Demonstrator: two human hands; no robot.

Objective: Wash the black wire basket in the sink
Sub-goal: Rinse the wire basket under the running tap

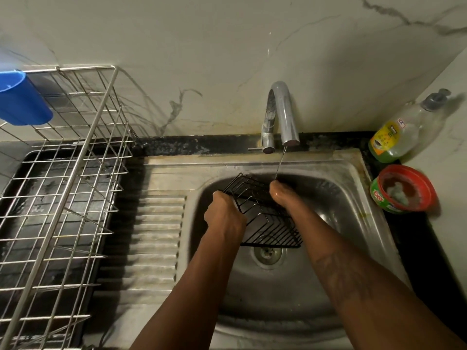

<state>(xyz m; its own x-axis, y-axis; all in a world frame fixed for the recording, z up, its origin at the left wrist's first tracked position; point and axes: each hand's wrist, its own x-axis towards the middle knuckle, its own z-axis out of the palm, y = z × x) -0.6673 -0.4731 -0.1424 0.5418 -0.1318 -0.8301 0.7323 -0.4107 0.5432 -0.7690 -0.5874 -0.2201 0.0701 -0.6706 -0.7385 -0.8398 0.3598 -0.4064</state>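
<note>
we found the black wire basket held in the air inside the bowl of the steel sink, not resting on its floor. it was tipped on edge. its long axis ran from the far left, close to the back wall of the bowl, down to the near right, where its straight lower bar hung just above the drain. the far corner pointed up towards the tap.

the left hand gripped the basket's left edge, its fingers curled round the wire. the right hand sat against the basket's far right side, knuckles uppermost. its fingers were folded under and out of sight, so we could not tell whether they clasped the wire. a thin stream of water fell from the spout onto that hand.

left of the bowl we noted the ribbed drainboard and beyond it a metal dish rack with a blue cup hooked to its far corner. on the dark desk at right stood a dish soap bottle and, just nearer, an open red-rimmed tub.
</note>
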